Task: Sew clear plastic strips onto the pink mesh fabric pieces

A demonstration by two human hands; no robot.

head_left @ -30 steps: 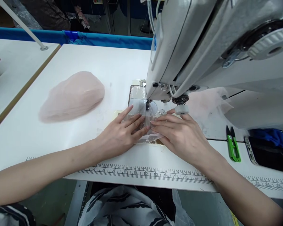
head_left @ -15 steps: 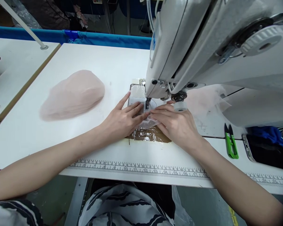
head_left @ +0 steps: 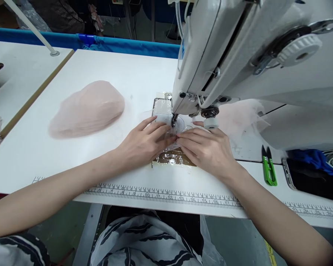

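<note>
My left hand [head_left: 148,141] lies flat at the needle area of a sewing machine [head_left: 211,59], its fingers spread over a piece of sheer pale fabric [head_left: 170,147]. The fabric rests beneath the presser foot [head_left: 174,120], and a thin edge of it peeks out left of my fingertips. From the other side my right hand [head_left: 207,147] has its fingers drawn together on the fabric's near edge, with their tips almost touching my left thumb. Just how the fingertips grip the thin cloth is partly hidden.
A stack of sheer pink fabric pieces [head_left: 87,111] lies left on the white table. More pink fabric [head_left: 238,118] is under the machine arm. Green thread snips [head_left: 269,168] and a phone [head_left: 310,175] lie at right. A printed ruler [head_left: 155,195] follows the front edge.
The fabric in front of the foot shows less between my hands, and a sheer edge now shows left of my left fingers. My left fingers are closer together. The view has shifted slightly.
</note>
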